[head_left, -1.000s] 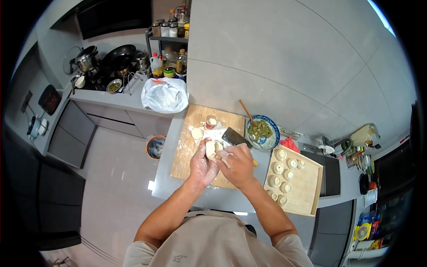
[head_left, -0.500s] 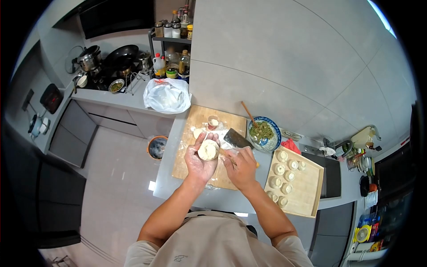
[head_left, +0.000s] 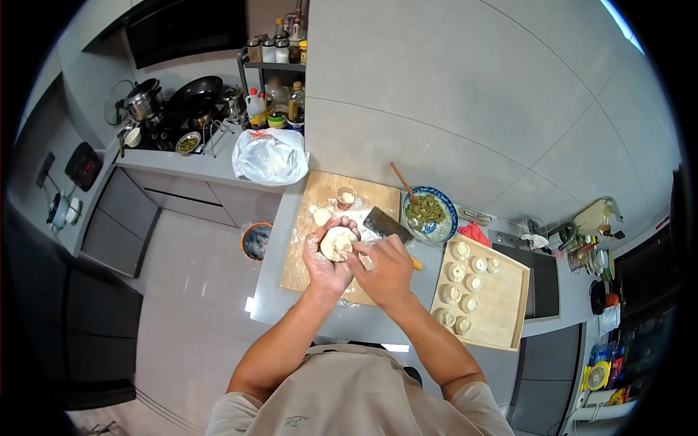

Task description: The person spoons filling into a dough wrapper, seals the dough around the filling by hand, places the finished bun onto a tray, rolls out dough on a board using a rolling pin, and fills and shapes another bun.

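A round, pale dough bun [head_left: 337, 243] with a gathered, uneven top rests in the cupped palm of my left hand [head_left: 327, 270], whose fingers curl round its far side. At the bun's right edge, the thumb and fingertips of my right hand [head_left: 385, 270] pinch the dough. Both hands are floury and held over the wooden board [head_left: 297, 263]. Beyond them on the board lie a dark-bladed cleaver [head_left: 386, 224], a small dough piece [head_left: 322, 216] and a little cup [head_left: 345, 197]. A rolling pin's handle [head_left: 416, 264] shows beside my right hand; the rest is hidden.
To the right, a wooden tray [head_left: 502, 309] holds several shaped buns [head_left: 455, 272]. A blue-patterned bowl [head_left: 454, 216] of green filling [head_left: 425, 211] with a wooden-handled utensil stands behind. A white plastic bag [head_left: 270, 156] sits at the back left, a bin [head_left: 256, 241] on the floor.
My right hand has moved left to the bun, and its fingertips now pinch the edge. The wooden stick-like tool seen near its fingers earlier no longer shows there. The bun's top looks more gathered.
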A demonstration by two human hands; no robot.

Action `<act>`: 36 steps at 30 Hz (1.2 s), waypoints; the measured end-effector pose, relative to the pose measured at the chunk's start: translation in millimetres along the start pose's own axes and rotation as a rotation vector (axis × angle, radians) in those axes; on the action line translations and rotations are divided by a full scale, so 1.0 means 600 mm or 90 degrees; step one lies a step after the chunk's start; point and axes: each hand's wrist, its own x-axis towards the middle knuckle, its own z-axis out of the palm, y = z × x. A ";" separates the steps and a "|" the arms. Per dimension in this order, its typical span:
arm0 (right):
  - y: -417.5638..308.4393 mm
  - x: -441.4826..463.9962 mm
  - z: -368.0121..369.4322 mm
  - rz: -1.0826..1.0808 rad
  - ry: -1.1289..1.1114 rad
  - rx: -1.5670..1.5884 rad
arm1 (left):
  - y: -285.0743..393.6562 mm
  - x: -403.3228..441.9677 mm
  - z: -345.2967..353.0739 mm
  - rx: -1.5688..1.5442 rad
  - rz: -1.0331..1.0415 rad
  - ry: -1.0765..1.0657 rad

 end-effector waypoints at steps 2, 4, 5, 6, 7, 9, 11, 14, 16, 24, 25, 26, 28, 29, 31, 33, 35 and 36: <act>-0.003 -0.001 0.003 0.006 0.008 0.002 | -0.004 -0.004 -0.008 -0.019 0.011 -0.046; -0.003 -0.002 0.005 0.010 0.015 0.005 | -0.005 -0.010 0.002 -0.005 0.004 -0.044; -0.002 -0.003 0.005 0.004 0.018 0.011 | -0.005 -0.014 0.006 0.010 -0.004 -0.041; -0.002 -0.005 0.006 -0.001 0.022 0.016 | -0.002 -0.017 0.009 0.010 -0.004 -0.041; -0.001 -0.006 0.006 -0.002 0.022 0.016 | 0.002 -0.020 0.012 0.050 -0.034 -0.036; 0.005 -0.007 0.002 -0.037 0.005 -0.007 | 0.007 -0.022 0.013 0.090 -0.063 -0.032; 0.010 -0.015 0.000 -0.057 0.007 -0.020 | 0.009 -0.025 0.006 0.063 -0.099 -0.051; 0.006 -0.020 -0.004 -0.078 0.027 -0.037 | 0.005 -0.020 -0.021 0.032 -0.044 -0.070; -0.001 -0.015 -0.008 -0.075 0.044 -0.042 | 0.002 -0.020 -0.019 0.022 -0.036 -0.089; -0.008 -0.024 0.006 -0.064 0.014 -0.035 | -0.017 -0.030 -0.011 0.055 0.003 -0.111; -0.006 -0.027 0.006 -0.064 0.014 -0.035 | -0.018 -0.030 -0.012 0.062 0.001 -0.096; -0.002 -0.031 0.005 -0.082 -0.002 -0.054 | -0.018 -0.030 -0.013 0.069 -0.001 -0.081; -0.002 -0.032 0.000 -0.101 -0.018 -0.072 | -0.018 -0.028 -0.017 0.051 -0.001 -0.088; -0.005 -0.031 -0.004 -0.105 0.007 -0.060 | -0.017 -0.027 -0.018 0.033 -0.002 -0.095; -0.009 -0.026 -0.014 -0.108 0.028 -0.047 | -0.012 -0.028 -0.015 0.040 -0.001 -0.095; -0.008 -0.018 -0.021 -0.099 0.017 -0.026 | -0.012 -0.032 -0.013 0.047 -0.002 -0.093; -0.005 -0.016 -0.019 -0.104 0.011 -0.012 | -0.013 -0.035 -0.006 0.076 -0.004 -0.111; -0.003 -0.016 -0.017 -0.111 0.006 0.001 | -0.014 -0.034 -0.008 0.076 -0.004 -0.111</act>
